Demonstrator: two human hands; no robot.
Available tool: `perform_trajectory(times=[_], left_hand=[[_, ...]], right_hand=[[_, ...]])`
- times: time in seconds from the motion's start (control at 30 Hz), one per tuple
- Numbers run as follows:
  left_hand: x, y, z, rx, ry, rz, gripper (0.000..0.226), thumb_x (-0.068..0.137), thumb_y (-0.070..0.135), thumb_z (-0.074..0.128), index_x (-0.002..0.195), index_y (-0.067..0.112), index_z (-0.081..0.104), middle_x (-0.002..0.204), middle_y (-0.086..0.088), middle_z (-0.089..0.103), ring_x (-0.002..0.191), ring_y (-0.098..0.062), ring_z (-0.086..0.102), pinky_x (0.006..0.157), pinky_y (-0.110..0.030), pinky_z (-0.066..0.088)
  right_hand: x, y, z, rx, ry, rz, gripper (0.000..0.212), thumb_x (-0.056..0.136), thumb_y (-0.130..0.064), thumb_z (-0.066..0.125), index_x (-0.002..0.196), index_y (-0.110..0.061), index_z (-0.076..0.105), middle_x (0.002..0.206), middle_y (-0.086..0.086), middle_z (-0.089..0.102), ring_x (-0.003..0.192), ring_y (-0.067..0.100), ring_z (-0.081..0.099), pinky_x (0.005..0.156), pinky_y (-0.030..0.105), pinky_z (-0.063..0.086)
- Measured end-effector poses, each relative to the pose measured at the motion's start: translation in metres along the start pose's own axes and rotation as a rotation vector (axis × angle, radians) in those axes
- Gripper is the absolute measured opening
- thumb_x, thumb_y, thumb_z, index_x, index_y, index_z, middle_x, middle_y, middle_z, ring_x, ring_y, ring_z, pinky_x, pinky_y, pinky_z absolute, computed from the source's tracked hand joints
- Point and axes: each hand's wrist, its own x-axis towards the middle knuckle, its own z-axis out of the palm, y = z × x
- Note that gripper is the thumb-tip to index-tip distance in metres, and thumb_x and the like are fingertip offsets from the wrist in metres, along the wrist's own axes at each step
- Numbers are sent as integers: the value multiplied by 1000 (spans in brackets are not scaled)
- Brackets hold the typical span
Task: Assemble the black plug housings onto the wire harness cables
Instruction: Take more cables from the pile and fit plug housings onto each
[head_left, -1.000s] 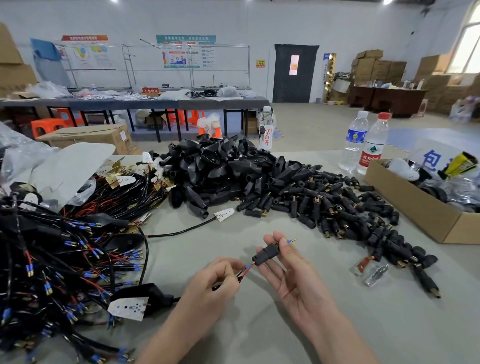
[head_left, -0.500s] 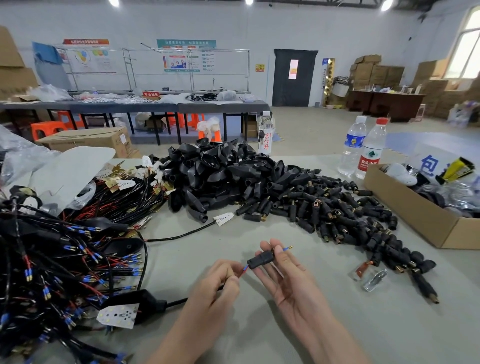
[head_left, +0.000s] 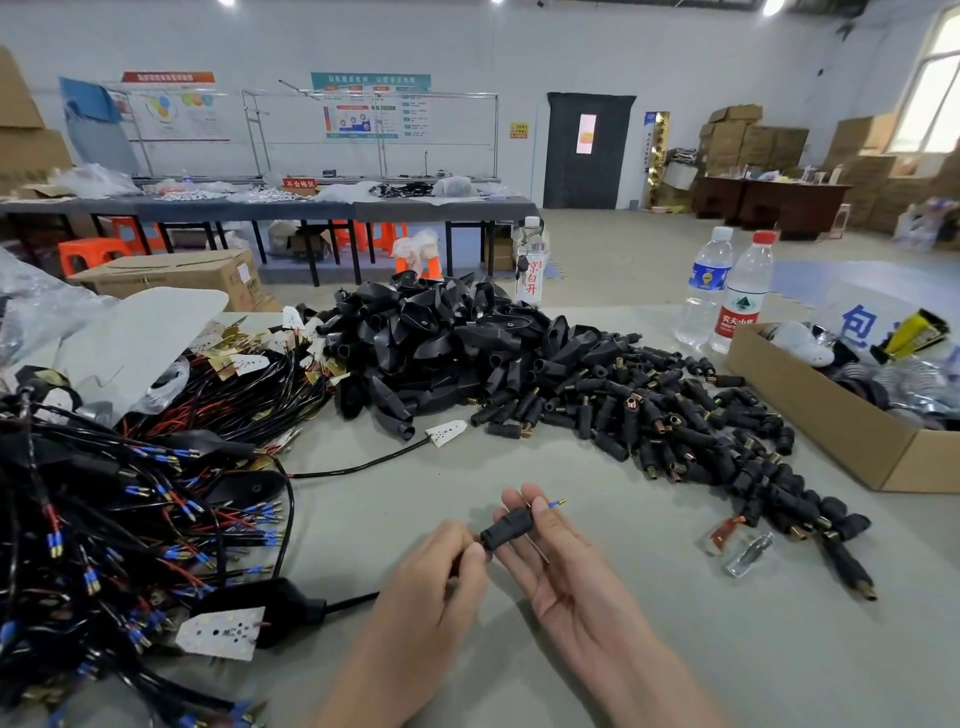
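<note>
A tangle of wire harness cables (head_left: 130, 519) lies on the counter (head_left: 779, 649) at my left. My left hand (head_left: 436, 587) pinches one cable (head_left: 353, 601) just behind the black plug housing (head_left: 506, 530). My right hand (head_left: 566, 577) clamps the housing between thumb and fingers, above the counter. Loose housings (head_left: 571, 384) are heaped beyond.

Two hands (head_left: 431, 587) (head_left: 561, 566), three bottles (head_left: 531, 270) (head_left: 704, 291) (head_left: 740, 301), one open cardboard box (head_left: 810, 410), one heap of black housings (head_left: 467, 348)

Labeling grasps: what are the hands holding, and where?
Right hand pinches the black plug housing at its end nearer the blue wire tip; left hand pinches the cable just behind the housing.
</note>
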Motion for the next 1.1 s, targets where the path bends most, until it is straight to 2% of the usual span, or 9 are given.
perform_trajectory(times=[0.13,0.3,0.43,0.5,0.6,0.7,0.77,0.93,1.1], left_hand=[[0,-7,0,2,17,-6,28,99,40,42,80,21,48,68,9,48,64,-9,44,63,-26,37],[0,-6,-1,-120,5,-110,31,98,55,35,92,31,52,82,-1,65,76,-16,62,75,-35,47],[-1,-8,-3,-155,-21,-119,30,96,53,34,93,30,52,99,17,69,94,-8,65,81,-17,44],[-1,-8,-3,-143,-33,-117,25,99,52,32,93,34,49,100,19,68,96,-6,65,84,-18,45],[-2,-8,-3,-109,-39,-107,22,100,50,31,92,37,48,93,12,67,90,-10,64,85,-33,49],[-1,-9,-3,-52,-66,-66,27,100,52,32,90,31,45,74,7,59,68,-12,55,71,-44,48],[0,-10,-2,-23,-55,-60,29,96,56,31,88,31,43,68,12,53,61,-10,47,66,-42,44],[2,-13,-3,8,87,-125,28,88,62,32,86,37,43,68,12,56,59,-9,50,59,-30,39],[2,-13,-6,151,113,-112,33,86,69,26,86,39,41,64,18,53,57,-13,45,56,-32,36]], right_hand=[[2,5,1,-31,21,-5,37,80,-14,65,114,0,66,114,17,72,97,26,73,66,33,61],[5,1,-2,-42,46,-52,34,82,-14,63,113,1,66,113,17,73,98,27,73,67,32,61],[5,0,-3,-8,62,-70,29,87,-12,60,112,1,65,110,17,74,93,26,74,65,32,61],[4,-2,-3,-3,62,-73,25,92,-10,57,112,1,66,109,16,74,92,26,75,64,32,61],[4,0,-1,-4,52,-59,28,89,-12,59,113,1,65,111,17,73,93,26,75,65,32,61],[4,4,0,-6,31,-39,37,82,-14,63,115,2,65,113,18,72,96,27,74,66,33,61],[4,5,0,-15,22,-34,38,81,-14,63,116,3,64,113,19,72,98,26,73,67,32,61],[4,6,-1,-44,17,-26,38,81,-14,65,115,4,65,113,18,72,103,26,72,70,30,61],[3,6,0,-60,15,-30,37,81,-14,66,113,4,67,111,19,73,98,26,73,67,28,61]])
